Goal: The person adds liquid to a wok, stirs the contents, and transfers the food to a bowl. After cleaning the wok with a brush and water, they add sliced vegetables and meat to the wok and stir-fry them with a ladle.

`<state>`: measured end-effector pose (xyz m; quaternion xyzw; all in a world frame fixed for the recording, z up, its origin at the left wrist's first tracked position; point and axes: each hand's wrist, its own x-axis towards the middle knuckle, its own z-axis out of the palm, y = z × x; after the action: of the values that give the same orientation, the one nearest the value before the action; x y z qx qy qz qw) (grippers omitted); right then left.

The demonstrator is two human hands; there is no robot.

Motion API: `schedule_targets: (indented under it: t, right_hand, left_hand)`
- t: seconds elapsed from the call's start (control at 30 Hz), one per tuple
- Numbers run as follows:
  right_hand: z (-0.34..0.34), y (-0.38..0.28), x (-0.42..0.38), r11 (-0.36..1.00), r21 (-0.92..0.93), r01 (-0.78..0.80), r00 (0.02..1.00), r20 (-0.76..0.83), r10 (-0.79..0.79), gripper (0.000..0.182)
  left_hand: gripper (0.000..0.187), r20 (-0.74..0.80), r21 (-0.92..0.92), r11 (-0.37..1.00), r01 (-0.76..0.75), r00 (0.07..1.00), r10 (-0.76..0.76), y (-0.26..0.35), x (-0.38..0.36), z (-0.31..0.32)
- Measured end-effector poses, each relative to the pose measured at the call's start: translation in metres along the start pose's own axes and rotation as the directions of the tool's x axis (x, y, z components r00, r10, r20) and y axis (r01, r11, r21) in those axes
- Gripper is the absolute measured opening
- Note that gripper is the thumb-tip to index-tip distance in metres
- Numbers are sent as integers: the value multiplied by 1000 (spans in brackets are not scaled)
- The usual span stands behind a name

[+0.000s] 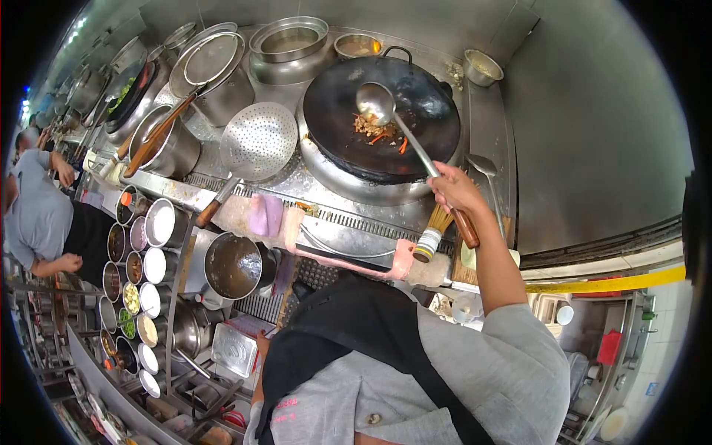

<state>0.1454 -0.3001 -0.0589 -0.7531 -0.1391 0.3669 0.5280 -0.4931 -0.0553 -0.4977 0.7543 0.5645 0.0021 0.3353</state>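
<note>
My right hand [454, 190] is wrapped around the handle of a long metal ladle [424, 148] with a brown wooden grip. The ladle's bowl is over the black wok [337, 111], at the upper edge of a small heap of chopped food with orange strips [378, 132]. Of my left side, only a strip of skin [262, 347] shows beside the black apron, low near a metal tray; its fingers are hidden. A bamboo brush [437, 221] and a metal spatula [482, 165] lie close to my right forearm.
A perforated strainer [259, 141] rests left of the wok. Pots, a lidded pot [289, 55] and a small bowl [482, 68] stand around the stove. Several ingredient tins [160, 222] line the left rack. Another person [43, 208] stands at far left.
</note>
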Motion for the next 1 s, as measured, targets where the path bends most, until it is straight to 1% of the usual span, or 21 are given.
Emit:
schedule_targets:
  t: [0.03, 0.13, 0.17, 0.27, 0.3, 0.4, 0.43, 0.47, 0.53, 0.57, 0.67, 0.77, 0.8, 0.83, 0.87, 0.93, 0.97, 1.0]
  right_hand:
    - [-1, 0, -1, 998, 35, -43, 996, 83, 40, 46]
    - [0, 6, 9, 996, -79, -51, 998, 38, 54, 46]
    - [2, 6, 10, 981, -193, 19, 1000, -12, -22, 49]
    - [-3, 6, -8, 935, -354, 34, 993, -92, -71, 53]
    - [-4, 8, -19, 952, -298, 67, 994, -58, -88, 57]
    - [-1, -2, -44, 942, -335, 20, 1000, -6, -23, 55]
    - [-5, 7, -36, 943, -330, 40, 998, -22, -50, 54]
    - [-8, 19, -25, 928, -366, 70, 989, -93, -112, 54]
    - [-12, 33, -1, 884, -447, 133, 943, -219, -253, 54]
    - [-14, 37, 5, 873, -477, 103, 922, -284, -264, 55]
    - [-12, 34, 2, 944, -329, 21, 944, -306, -127, 56]
    - [-32, 19, 8, 966, -259, -14, 992, -128, -20, 60]
    - [-37, 21, 21, 890, -447, 91, 967, -175, -187, 61]
    - [-43, 28, 41, 767, -620, 169, 916, -188, -354, 62]
    - [-48, 32, 57, 604, -768, 214, 843, -167, -511, 63]
    - [-52, 27, 77, 529, -813, 242, 842, -96, -532, 64]
    - [-52, 26, 80, 491, -833, 256, 841, -59, -538, 64]
    - [-55, 24, 75, 468, -841, 272, 865, 1, -501, 63]
  left_hand:
    - [54, 1, 2, 1000, 2, 1000, -2, 0, 1, 1]
    - [54, -8, -1, 999, -32, 999, 32, 1, 2, 2]
    - [54, -17, -11, 999, -51, 999, 51, 3, 5, 3]
    - [56, -62, 36, 996, -76, 995, 78, 14, 5, -1]
    - [56, -47, 21, 998, -60, 997, 61, 15, 3, -2]
    - [57, 4, -16, 1000, -8, 1000, 8, 16, 0, -2]
    - [57, 25, -19, 1000, 13, 1000, -12, 10, -1, -1]
    - [57, 44, -23, 999, 32, 999, -31, 8, -3, -1]
    - [56, 29, -28, 999, 16, 999, -15, 7, -1, -1]
    - [56, 19, -31, 999, 9, 1000, -9, 9, 0, -1]
    - [54, -13, -13, 999, -50, 999, 50, 9, 3, -3]
    - [52, 43, -55, 995, 87, 995, -85, 26, 3, -8]
    - [52, 11, -31, 998, 59, 998, -59, 29, 3, -7]
    - [52, -20, -4, 1000, 31, 999, -31, 30, 2, -7]
    - [52, -50, 24, 1000, 1, 999, 0, 30, 2, -7]
    - [52, -55, -219, 975, 25, 998, -38, 21, 12, 0]
    - [52, -60, -281, 959, 32, 997, -51, 21, 12, 0]
    - [52, -66, -342, 939, 37, 996, -63, 21, 12, 0]
